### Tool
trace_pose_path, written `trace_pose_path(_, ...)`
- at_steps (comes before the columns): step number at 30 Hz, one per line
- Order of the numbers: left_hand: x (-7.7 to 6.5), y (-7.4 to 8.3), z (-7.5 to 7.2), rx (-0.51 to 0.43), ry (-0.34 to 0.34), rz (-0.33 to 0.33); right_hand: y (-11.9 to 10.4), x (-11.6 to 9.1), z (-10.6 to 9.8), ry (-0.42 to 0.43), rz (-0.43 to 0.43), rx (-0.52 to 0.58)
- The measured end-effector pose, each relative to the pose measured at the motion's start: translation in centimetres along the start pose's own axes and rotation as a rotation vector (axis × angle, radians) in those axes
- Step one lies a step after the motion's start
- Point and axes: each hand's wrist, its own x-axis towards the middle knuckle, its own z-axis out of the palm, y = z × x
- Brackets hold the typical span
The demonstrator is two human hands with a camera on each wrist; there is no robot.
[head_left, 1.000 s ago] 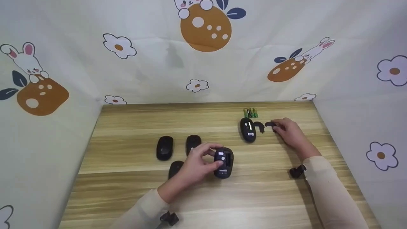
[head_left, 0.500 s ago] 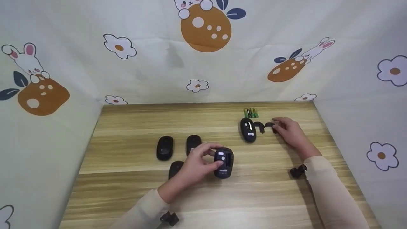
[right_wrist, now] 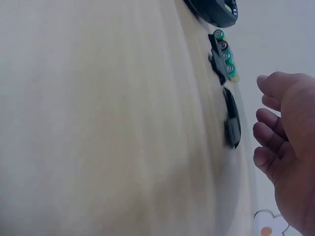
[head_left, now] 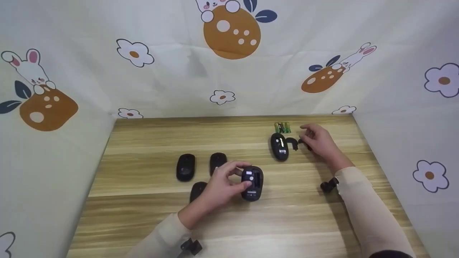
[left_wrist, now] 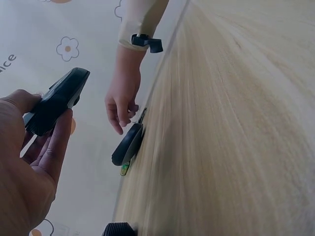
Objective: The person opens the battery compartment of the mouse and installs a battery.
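Note:
My left hand [head_left: 220, 188] holds a black computer mouse [head_left: 253, 191] between thumb and fingers, underside up, its battery bay uncovered. My right hand [head_left: 321, 144] hovers at the right with loosely bent fingers and holds nothing. Below it lies a black battery cover [right_wrist: 233, 120], mostly hidden by the hand in the head view. A second battery cover [head_left: 293, 142] lies to its left, beside another mouse [head_left: 279, 148] resting underside up. Several green batteries [head_left: 282, 127] lie in a row behind that mouse.
Three more black mice lie on the left: one mouse [head_left: 185, 167] farthest out, another mouse [head_left: 217, 159] partly behind my left hand, and a nearer mouse [head_left: 197, 190] partly hidden by my wrist. Printed curtains [head_left: 172, 82] enclose the wooden table [head_left: 150, 215].
My right hand has drawn away from the right-hand battery cover and shifted slightly left and toward the back. The left hand and its mouse have stayed in place.

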Motion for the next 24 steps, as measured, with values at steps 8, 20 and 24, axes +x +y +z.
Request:
trace_pose_path(8,0.0,0.1,-0.3,-0.018,0.006,0.004,-1.6,3.1,0.4,-0.154,0.056,-0.014)
trace_pose_path(20,0.0,0.2,-0.4,-0.007,0.006,-0.009,-1.7,5.4,1.4,-0.257,0.074,-0.026)
trace_pose_path(24,0.0,0.3,-0.5,0.002,0.011,-0.013,-1.8,5.7,1.5,-0.276,0.076,-0.034)
